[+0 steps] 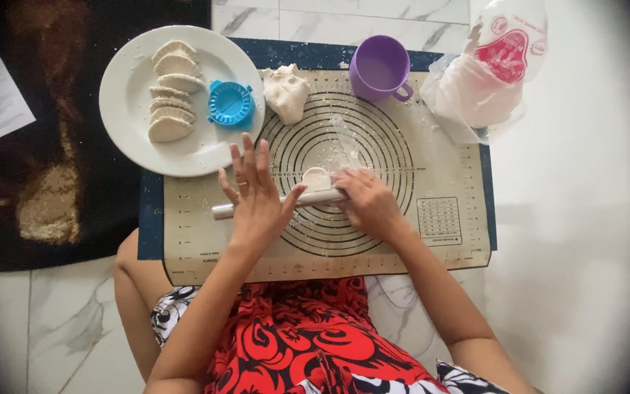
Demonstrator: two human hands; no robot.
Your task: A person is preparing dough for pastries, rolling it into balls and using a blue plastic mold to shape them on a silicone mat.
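My left hand [257, 201] lies flat and open, fingers spread, on the thin white rolling pin [278, 202], while my right hand [364, 201] curls loosely over its other end; the small dough disc [316, 177] sits just beyond the pin, between my 2 hands. With uneven pressure the disc could roll lopsided, or stick to the silicone mat [432, 168] and tear.

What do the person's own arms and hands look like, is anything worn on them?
Both arms are bare from the hands up, with no sleeves, gloves, watch or bracelets in view. The left hand wears a thin ring on one of its fingers. The right hand shows no ring that can be made out. Near the lap, a red, black and white floral garment is visible.
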